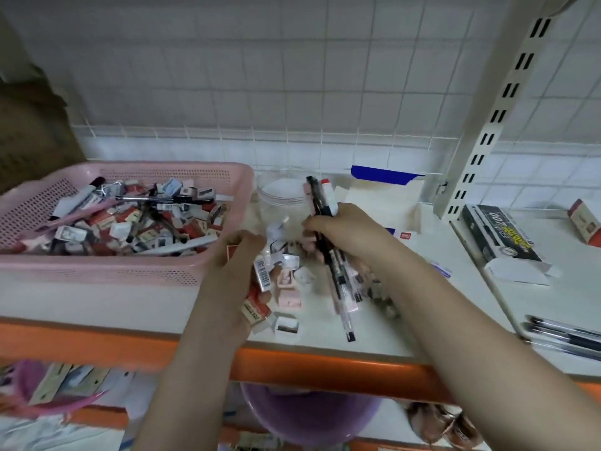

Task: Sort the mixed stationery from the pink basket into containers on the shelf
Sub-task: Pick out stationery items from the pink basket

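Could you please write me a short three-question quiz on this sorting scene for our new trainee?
1. True or false: the right hand grips a bundle of black and pink pens.
2. What does the left hand hold? A) scissors B) small boxed erasers C) a ruler
3. Fill in: the pink perforated plastic basket sits to the ___ of the clear round plastic container.

Key: 1 true; 2 B; 3 left.

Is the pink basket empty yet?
No, still well filled. The pink basket holds a heap of small boxed items and several pens, piled nearly up to its rim.
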Demonstrator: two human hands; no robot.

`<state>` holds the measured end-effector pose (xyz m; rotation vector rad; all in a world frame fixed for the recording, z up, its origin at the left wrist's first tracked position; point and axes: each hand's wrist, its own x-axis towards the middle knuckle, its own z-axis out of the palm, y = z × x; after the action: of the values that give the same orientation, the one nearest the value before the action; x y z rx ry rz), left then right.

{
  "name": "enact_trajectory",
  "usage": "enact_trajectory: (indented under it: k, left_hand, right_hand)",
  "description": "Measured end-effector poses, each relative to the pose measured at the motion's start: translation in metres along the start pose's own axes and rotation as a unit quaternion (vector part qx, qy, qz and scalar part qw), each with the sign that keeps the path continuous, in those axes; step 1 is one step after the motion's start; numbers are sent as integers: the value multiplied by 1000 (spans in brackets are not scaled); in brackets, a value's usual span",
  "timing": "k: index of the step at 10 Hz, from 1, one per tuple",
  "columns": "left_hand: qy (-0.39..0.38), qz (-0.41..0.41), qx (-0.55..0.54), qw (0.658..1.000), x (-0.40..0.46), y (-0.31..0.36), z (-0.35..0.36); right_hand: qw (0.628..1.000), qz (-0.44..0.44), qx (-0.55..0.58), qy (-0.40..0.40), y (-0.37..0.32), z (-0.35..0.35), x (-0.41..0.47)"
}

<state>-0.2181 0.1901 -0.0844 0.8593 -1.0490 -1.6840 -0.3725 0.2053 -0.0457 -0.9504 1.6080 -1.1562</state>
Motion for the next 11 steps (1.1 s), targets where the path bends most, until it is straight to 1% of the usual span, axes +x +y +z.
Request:
enact_trajectory:
  k: [1, 2, 3, 4, 5, 6, 7, 8, 9, 10, 11]
  left_hand:
    - [29, 47, 106, 993, 5, -4, -12]
    - [53, 23, 33, 998, -16, 3, -2]
    - [42, 3, 31, 999, -19, 1, -4]
    - [63, 23, 46, 997, -18, 6, -4]
    - [69, 35, 44, 996, -19, 10, -6]
    - [77, 43, 32, 996, -20, 9, -5]
    - [84, 55, 35, 994, -18, 4, -5]
    - [89, 55, 43, 994, -17, 3, -1]
    - [70, 42, 53, 995, -12, 2, 1]
    - [53, 59, 83, 993, -6, 4, 10]
    - [47, 31, 66, 996, -4, 9, 19]
  right_hand:
    - [987, 75, 134, -51, 1, 1, 7]
    - [986, 96, 113, -80, 0, 1, 13]
    - [987, 84, 105, -85, -3, 5, 20]
    - [986, 47, 145, -60, -11, 3, 24]
    - [998, 1, 64, -11, -18, -9, 29]
    - [977, -34, -208, -31, -12, -14, 33]
    - [902, -37, -420, -96, 5, 6, 37]
    - [863, -80, -491, -88, 17, 23, 43]
    - [870, -88, -481, -66, 15, 19, 41]
    - [912, -98, -397, 5, 1, -6, 29]
    - [926, -78, -370, 7, -5, -26, 11]
